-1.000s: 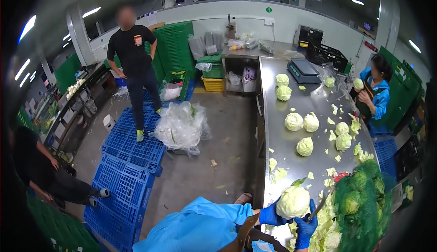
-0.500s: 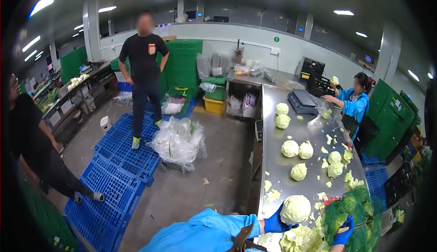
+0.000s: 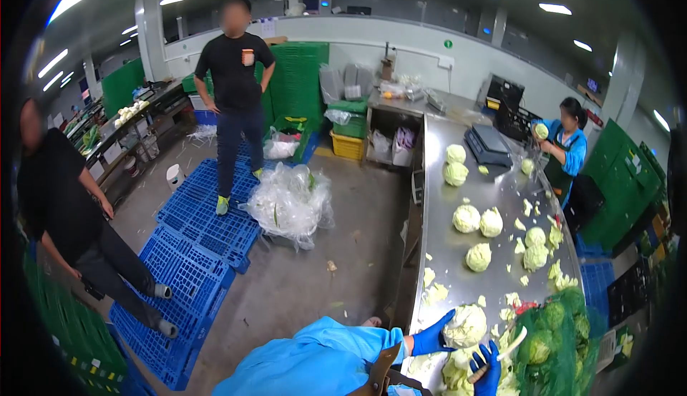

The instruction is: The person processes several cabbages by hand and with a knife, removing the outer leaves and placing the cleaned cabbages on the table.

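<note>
My left hand (image 3: 431, 336), in a blue glove, has its fingers spread against the left side of a trimmed cabbage (image 3: 465, 326) near the table's front. To the right and lower, my right hand (image 3: 486, 369), also gloved in blue, is closed around a knife (image 3: 513, 344) with a pale, curved blade pointing up and right. Loose cabbage leaves (image 3: 456, 376) lie below the cabbage. Beside my right hand is a green net bag (image 3: 565, 339) with cabbages inside. More trimmed cabbages (image 3: 478, 257) sit farther up the metal table (image 3: 447, 256).
Across the table a co-worker in blue (image 3: 569, 145) holds a cabbage near a scale (image 3: 488, 144) and black crate. Two people in black stand at the left by blue pallets (image 3: 186, 274). A plastic-wrapped heap (image 3: 290, 206) lies on the floor.
My right hand has moved left from the net bag toward the cabbage, bringing the knife into clear view. My left hand's fingers have spread. The camera view has shifted slightly.
</note>
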Demonstrator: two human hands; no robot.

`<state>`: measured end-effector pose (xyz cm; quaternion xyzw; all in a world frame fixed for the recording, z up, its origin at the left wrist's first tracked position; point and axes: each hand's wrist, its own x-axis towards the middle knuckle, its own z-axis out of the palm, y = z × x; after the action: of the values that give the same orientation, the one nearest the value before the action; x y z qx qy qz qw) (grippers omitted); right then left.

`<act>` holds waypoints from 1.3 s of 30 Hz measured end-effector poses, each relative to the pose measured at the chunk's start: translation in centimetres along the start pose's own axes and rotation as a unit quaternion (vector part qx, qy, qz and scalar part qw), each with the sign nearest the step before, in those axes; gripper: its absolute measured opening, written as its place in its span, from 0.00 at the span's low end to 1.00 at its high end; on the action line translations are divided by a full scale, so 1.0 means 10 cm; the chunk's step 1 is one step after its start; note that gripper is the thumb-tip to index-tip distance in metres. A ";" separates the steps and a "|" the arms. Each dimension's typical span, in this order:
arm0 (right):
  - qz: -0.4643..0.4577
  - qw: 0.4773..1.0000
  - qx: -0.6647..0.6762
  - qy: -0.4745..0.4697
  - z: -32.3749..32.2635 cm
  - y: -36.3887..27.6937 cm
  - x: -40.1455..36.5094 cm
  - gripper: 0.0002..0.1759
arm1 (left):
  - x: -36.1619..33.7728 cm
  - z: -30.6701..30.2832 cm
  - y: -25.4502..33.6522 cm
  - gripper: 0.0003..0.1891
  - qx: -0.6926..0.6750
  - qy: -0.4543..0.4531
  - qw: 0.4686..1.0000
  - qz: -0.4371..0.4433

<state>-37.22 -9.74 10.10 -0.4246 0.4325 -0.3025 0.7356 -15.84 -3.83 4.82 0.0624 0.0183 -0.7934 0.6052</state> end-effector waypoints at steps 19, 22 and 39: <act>0.020 0.989 0.062 0.130 0.57 0.57 0.38 0.23 | 1.19 -0.92 1.28 0.35 0.048 0.125 0.991 -0.029; 0.055 0.986 0.054 0.149 0.51 0.62 0.60 0.21 | 1.60 -1.00 1.62 0.33 0.065 0.174 0.982 -0.025; 0.011 0.844 -0.529 0.092 0.23 0.75 1.22 0.20 | 3.64 -0.75 2.16 0.33 0.538 0.254 0.766 0.243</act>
<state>-29.13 -15.39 -0.60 -0.7145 0.5971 -0.0571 0.3602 -3.89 -43.69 -5.99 0.5791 -0.2746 -0.4547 0.6185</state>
